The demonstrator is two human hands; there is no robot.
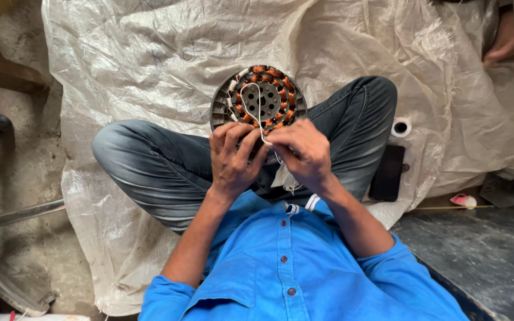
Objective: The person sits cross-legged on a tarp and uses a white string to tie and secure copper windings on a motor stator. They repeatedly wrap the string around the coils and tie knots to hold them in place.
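Both hands (269, 156) pinch white cord (259, 113) at stator (259, 98) rim.

A person in a blue shirt sat cross-legged on a white sheet (150, 53), a round stator (259, 98) with copper coils resting against the legs. The left hand (231, 156) and right hand (302, 152) met just below it, pinching a white cord (259, 110) looped over its hub. A black phone (386, 172) and tape roll (400, 127) lay beside the right knee.

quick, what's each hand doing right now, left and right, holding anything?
Left hand: closed, fingers pinching the white cord at the motor stator.
Right hand: closed, pinching the same cord beside it.
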